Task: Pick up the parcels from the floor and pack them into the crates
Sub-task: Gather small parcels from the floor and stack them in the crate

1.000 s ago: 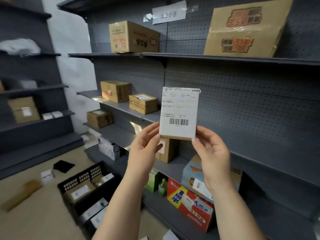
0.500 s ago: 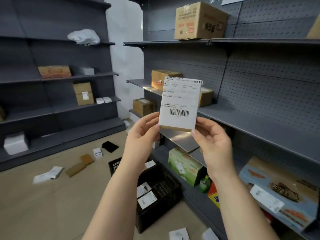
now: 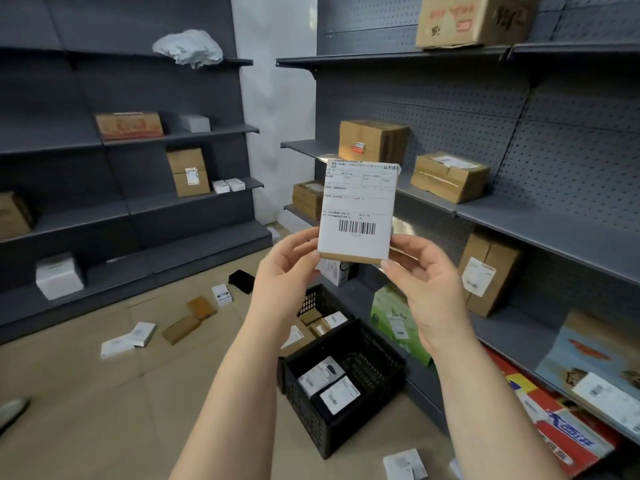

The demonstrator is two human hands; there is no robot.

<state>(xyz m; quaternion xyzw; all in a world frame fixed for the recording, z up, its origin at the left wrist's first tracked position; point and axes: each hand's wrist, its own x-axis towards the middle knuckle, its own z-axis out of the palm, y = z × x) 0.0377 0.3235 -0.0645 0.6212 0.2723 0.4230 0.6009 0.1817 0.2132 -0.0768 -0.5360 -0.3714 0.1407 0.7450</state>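
Note:
I hold a small cardboard parcel (image 3: 358, 209) upright at chest height, its white barcode label facing me. My left hand (image 3: 284, 275) pinches its lower left corner and my right hand (image 3: 420, 282) pinches its lower right corner. Below my hands two black plastic crates stand on the floor: the near crate (image 3: 360, 420) holds labelled parcels, and the far crate (image 3: 317, 299) behind it holds several brown and white ones. Loose parcels lie on the tan floor to the left, among them a white flat one (image 3: 128, 341), brown ones (image 3: 190, 320) and a small white box (image 3: 221, 295).
Dark grey shelving (image 3: 540, 223) runs along the right and back left walls, stocked with cardboard boxes (image 3: 450, 181). A black pouch (image 3: 242, 280) lies on the floor. A white parcel (image 3: 405, 465) lies at my feet. A green box (image 3: 398, 323) leans by the crates.
The view has swung left, bringing the left shelving, more floor and both crates into sight. My hands still hold the parcel in the same way.

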